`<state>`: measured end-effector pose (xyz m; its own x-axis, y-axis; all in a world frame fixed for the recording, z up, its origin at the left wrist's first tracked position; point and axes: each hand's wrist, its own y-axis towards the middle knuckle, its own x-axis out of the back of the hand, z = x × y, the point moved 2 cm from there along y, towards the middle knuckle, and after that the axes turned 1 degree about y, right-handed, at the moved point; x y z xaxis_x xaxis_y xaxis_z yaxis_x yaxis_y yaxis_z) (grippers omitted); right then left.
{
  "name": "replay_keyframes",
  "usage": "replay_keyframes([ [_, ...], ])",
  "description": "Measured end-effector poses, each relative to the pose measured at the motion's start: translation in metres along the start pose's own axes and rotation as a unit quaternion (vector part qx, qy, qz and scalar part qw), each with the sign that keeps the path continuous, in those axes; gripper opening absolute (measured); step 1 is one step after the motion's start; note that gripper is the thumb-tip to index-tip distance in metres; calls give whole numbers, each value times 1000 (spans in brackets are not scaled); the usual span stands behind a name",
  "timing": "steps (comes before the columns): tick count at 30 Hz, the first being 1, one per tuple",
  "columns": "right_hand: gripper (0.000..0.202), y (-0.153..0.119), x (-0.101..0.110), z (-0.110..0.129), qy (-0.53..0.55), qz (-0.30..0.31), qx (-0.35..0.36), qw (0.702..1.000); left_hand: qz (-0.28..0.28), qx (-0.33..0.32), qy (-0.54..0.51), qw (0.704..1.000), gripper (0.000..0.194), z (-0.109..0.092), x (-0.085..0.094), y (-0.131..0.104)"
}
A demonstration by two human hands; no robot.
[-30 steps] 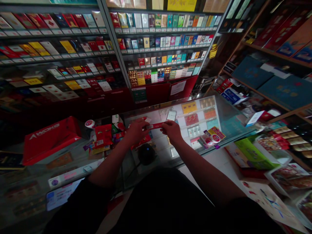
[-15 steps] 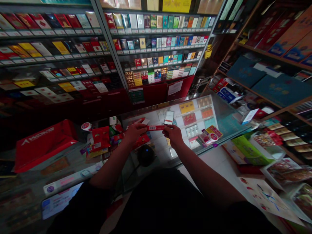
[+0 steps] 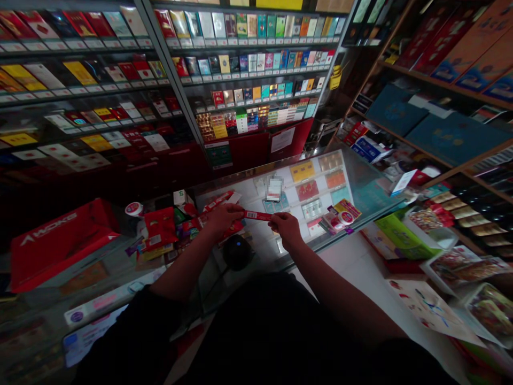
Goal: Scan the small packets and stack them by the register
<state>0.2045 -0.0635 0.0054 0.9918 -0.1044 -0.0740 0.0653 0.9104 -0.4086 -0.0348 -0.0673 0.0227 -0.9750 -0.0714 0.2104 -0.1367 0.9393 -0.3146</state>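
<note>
Stretched between my two hands over the glass counter is a slim red packet (image 3: pixel 257 215) with a white barcode label. My left hand (image 3: pixel 225 218) pinches its left end, and my right hand (image 3: pixel 285 227) grips the right end between thumb and fingers. Red snack packages (image 3: pixel 160 224) are heaped beside and beyond my left hand. Below the packet stands a round black device (image 3: pixel 237 252) with a small blue light. A phone-like white screen (image 3: pixel 274 189), partly blurred out, lies past the packet on the glass.
A red box (image 3: pixel 64 240) sits at the left. On the glass counter (image 3: pixel 368 187), a small pile of packets and a round tub (image 3: pixel 345 217) lie at the right. Shelves of cigarette packs (image 3: pixel 256 69) line the back. A green box (image 3: pixel 404 235) and bagged goods stand at the far right.
The view has shifted slightly, so the surroundings appear lower-left or higher in the picture. Both hands still hold the red packet, now tilted a little, its right end lower.
</note>
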Motion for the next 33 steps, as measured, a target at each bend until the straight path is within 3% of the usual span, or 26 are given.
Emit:
replay_keyframes([
  [7, 36, 2, 16, -24, -35, -2, 36, 999, 55, 6, 18, 998, 39, 23, -3, 10],
  [17, 31, -5, 27, -35, -113, 28, 73, 990, 74, -28, 32, 996, 30, 29, -8, 9],
  [25, 31, -3, 27, -38, -106, 18, 63, 992, 83, -15, 33, 996, 33, 28, -6, 6],
  [33, 33, -11, 25, -31, -28, 39, -11, 999, 86, -14, 12, 996, 36, 24, -9, 9],
])
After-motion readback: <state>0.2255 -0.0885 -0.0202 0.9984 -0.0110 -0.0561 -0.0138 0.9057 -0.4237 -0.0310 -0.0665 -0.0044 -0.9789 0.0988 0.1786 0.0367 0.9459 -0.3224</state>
